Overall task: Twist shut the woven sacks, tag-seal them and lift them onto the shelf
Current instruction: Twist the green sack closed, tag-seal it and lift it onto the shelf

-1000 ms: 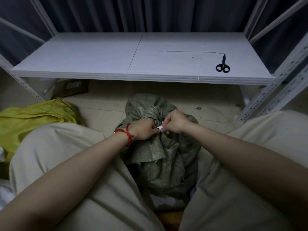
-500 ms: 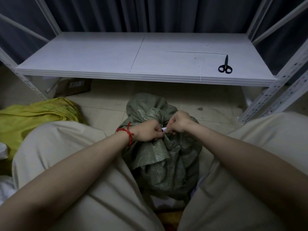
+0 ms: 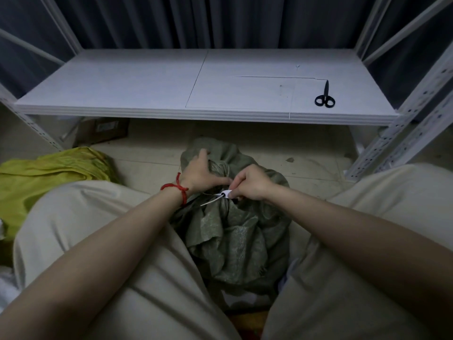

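Sack woven, crinkled; left hand grips neck; right hand pinches white tag.

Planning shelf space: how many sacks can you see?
2: the green sack between the knees; the yellow sack on the floor, left. Others may be hidden.

This looks like a storeroom: a white metal shelf on perforated uprights spans the upper frame before a dark curtain. Beneath it, a cardboard box sits on the tiled floor, with a green woven sack at centre.
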